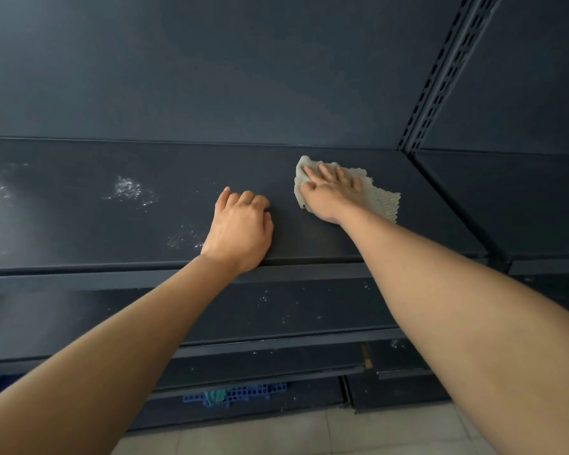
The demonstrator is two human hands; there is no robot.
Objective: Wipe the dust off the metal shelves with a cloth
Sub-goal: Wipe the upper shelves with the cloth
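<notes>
**Pressing one cloth flat on the top shelf**

Through the head camera I see two bare hands and one cloth. The right hand (330, 192) lies on the cloth (383, 203). Its fingers (326, 170) are spread out and nearly straight, and they press the cloth down. It does not grip the cloth; the palm sits flat on top. The cloth is pale and bumpy, and it lies on the top shelf (79, 218), far back and to the right. A corner of it pokes out to the right of the hand.

The left hand (240, 224) sits on the same shelf, nearer to me and left of the cloth. Its fingers are curled under into a loose fist. It holds nothing, and it does not touch the cloth.

I count two bright white dust patches on the top shelf. One (130, 192) is well to the left of the left hand, and a smaller one (184, 239) is just beside the wrist.

Under the top shelf I count two more dark shelves, a second shelf (293, 307) and a third shelf (260, 357). Both have small white specks.

Down low there is one blue plastic grid (253, 392). On the right, one post (440, 80) goes up with two rows of slots.
</notes>
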